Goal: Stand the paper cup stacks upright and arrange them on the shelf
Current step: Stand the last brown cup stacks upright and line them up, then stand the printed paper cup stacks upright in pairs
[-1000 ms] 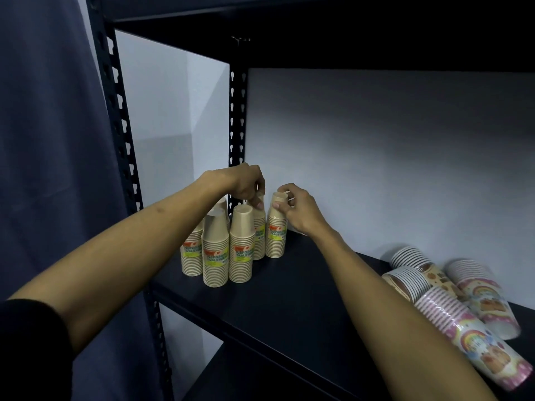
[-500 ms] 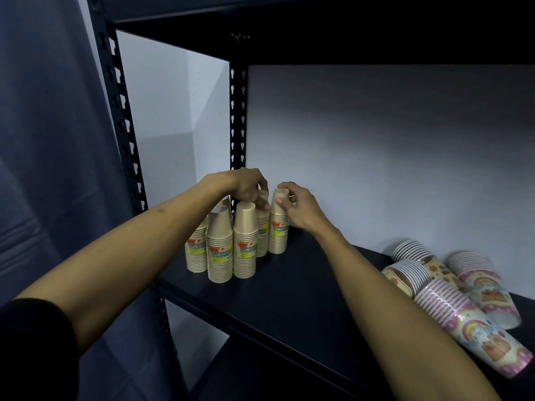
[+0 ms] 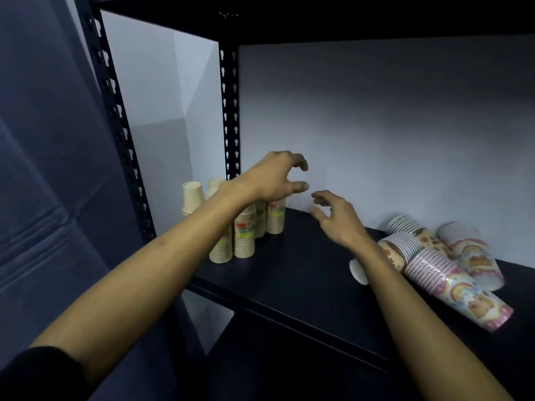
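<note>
Roughly halfway: tan stacks upright, patterned ones still down.
The tan cup stacks (image 3: 246, 227) stand at the far left of the shelf (image 3: 304, 273); the patterned cup stacks (image 3: 451, 270) lie toppled at right. Left hand (image 3: 275, 178) and right hand (image 3: 335, 218) hover spread, holding nothing.

No text can be read. The tan cup stacks (image 3: 244, 237) at centre left of the frame carry red, green and yellow labels, but their letters are too blurred.

A pale grey wall (image 3: 376, 125) is standing behind black perforated uprights (image 3: 230, 111); a dark curtain (image 3: 43, 169) is hanging left.
</note>
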Demonstrator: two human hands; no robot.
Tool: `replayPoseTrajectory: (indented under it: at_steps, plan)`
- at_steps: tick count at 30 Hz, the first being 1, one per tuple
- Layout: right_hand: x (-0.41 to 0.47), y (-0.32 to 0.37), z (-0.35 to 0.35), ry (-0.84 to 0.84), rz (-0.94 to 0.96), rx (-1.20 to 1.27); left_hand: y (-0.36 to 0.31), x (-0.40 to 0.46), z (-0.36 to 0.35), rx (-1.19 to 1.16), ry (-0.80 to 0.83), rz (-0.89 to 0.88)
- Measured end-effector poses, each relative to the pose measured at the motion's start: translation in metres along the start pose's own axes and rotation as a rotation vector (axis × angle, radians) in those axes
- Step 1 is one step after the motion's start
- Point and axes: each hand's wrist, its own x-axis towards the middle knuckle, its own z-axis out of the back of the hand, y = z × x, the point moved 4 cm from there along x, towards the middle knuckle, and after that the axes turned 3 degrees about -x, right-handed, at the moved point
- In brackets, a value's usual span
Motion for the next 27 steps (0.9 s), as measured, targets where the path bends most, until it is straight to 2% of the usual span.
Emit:
replayPoseTrajectory:
  at_steps: [7, 11, 13, 17, 27]
  plan:
    - [-0.109, -0.043, 0.068, -0.246, 0.047, -0.211, -0.04, -0.043, -0.102, -0.304, 0.15, -0.027]
    - [-0.165, -0.058, 0.076, -0.236, 0.077, -0.308, -0.056, -0.059, -0.151, -0.388, 0.257, 0.058]
    - [-0.183, -0.071, 0.072, -0.191, 0.021, -0.353, -0.06, -0.066, -0.171, -0.423, 0.302, 0.094]
    - [-0.19, -0.092, 0.064, -0.07, -0.148, -0.44, -0.064, -0.079, -0.197, -0.242, 0.302, 0.037]
    - [-0.192, -0.076, 0.063, -0.073, -0.196, -0.531, -0.065, -0.08, -0.201, -0.182, 0.279, -0.005]
